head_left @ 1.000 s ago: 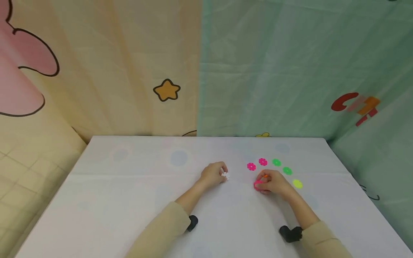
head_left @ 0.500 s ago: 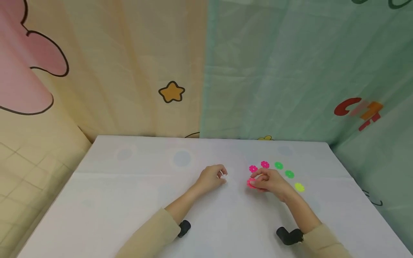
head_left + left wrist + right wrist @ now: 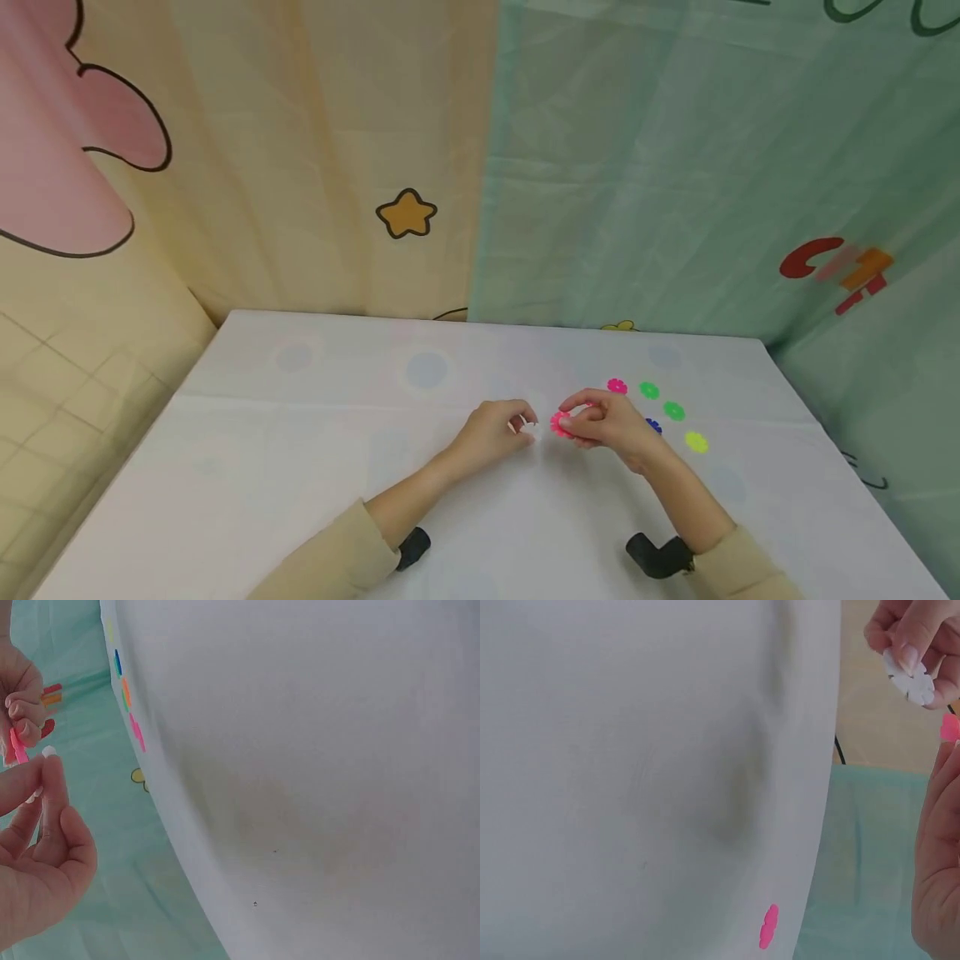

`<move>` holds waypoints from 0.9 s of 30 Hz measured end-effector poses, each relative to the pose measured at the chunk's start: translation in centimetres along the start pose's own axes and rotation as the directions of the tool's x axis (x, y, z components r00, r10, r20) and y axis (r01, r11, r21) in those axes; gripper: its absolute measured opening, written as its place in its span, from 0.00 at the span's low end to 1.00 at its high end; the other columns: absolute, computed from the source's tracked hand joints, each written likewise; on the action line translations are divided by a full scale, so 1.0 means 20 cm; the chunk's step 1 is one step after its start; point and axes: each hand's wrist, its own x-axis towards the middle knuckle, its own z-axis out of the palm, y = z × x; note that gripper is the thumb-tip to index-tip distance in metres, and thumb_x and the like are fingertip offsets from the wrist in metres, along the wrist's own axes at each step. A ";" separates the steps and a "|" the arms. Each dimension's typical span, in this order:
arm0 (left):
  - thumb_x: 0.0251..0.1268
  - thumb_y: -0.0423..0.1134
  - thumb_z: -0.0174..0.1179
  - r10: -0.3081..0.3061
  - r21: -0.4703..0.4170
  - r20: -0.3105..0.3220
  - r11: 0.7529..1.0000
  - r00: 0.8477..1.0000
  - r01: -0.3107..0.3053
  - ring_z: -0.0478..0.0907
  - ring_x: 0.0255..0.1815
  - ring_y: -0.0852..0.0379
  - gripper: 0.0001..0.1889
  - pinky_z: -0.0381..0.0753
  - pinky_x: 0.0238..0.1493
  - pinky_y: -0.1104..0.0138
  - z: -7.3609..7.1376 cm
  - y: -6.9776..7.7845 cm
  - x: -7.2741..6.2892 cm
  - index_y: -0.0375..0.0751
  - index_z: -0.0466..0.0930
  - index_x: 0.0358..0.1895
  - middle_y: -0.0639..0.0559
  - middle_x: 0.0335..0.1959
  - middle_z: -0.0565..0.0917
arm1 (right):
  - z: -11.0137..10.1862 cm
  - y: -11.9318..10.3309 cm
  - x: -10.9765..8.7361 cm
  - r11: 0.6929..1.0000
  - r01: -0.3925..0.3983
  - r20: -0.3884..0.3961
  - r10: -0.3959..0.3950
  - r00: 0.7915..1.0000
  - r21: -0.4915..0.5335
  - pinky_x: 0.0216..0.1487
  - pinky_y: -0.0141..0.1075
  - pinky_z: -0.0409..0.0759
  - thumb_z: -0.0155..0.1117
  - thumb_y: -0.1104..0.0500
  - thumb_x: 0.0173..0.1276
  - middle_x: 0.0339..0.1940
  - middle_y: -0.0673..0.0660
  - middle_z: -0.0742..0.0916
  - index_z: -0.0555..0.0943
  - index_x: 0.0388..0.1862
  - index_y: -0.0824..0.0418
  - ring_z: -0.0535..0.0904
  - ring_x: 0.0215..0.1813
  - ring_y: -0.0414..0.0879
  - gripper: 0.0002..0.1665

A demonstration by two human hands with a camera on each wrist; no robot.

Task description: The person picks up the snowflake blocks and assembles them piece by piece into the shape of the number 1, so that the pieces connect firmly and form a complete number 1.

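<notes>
My left hand [image 3: 495,433] pinches a white notched disc [image 3: 911,679] between thumb and fingertips; its flower-like slotted rim shows in the right wrist view. Facing it, my right hand [image 3: 611,425] pinches a pink notched disc [image 3: 561,424] by its edge. A small gap separates the two discs in the head view, both held above the table. In the left wrist view the pink disc [image 3: 19,746] appears edge-on, just beyond the white disc [image 3: 49,751]. Fingers partly cover both discs.
Right of the hands, a pink disc [image 3: 617,386], two green discs [image 3: 649,390], a yellow disc [image 3: 697,442] and a partly hidden blue disc [image 3: 654,426] lie on the white table [image 3: 300,483]. Cartoon-printed curtains [image 3: 637,167] hang behind the table's far edge.
My right hand has moved left with the pink disc, close to the white disc in my left hand. A blue disc has come into sight behind my right wrist.
</notes>
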 end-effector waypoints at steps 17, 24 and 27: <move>0.56 0.31 0.63 0.009 -0.067 -0.013 0.998 1.000 -0.010 0.73 0.24 0.63 0.06 0.74 0.27 0.72 -0.03 0.03 -0.08 0.37 0.81 0.37 0.55 0.28 0.79 | 0.09 -0.02 0.01 0.999 0.009 0.057 -0.011 0.998 0.036 0.30 0.35 0.79 0.66 0.61 0.61 0.19 0.53 0.82 0.76 0.45 0.73 0.75 0.21 0.43 0.18; 0.56 0.32 0.64 -0.042 -0.144 -0.053 0.989 0.998 0.034 0.76 0.28 0.60 0.07 0.77 0.30 0.70 -0.06 0.03 -0.12 0.35 0.82 0.38 0.54 0.30 0.81 | 0.10 -0.06 0.00 0.998 0.014 0.072 -0.018 0.997 0.055 0.30 0.34 0.78 0.66 0.61 0.61 0.21 0.56 0.83 0.77 0.46 0.73 0.75 0.22 0.44 0.19; 0.56 0.33 0.65 -0.050 -0.174 -0.069 0.984 0.996 0.038 0.76 0.28 0.60 0.07 0.77 0.30 0.70 -0.07 0.04 -0.12 0.35 0.82 0.37 0.54 0.29 0.81 | 0.10 -0.08 -0.01 0.998 0.011 0.082 -0.016 0.997 0.058 0.30 0.34 0.78 0.66 0.61 0.61 0.22 0.56 0.83 0.77 0.47 0.73 0.76 0.22 0.45 0.20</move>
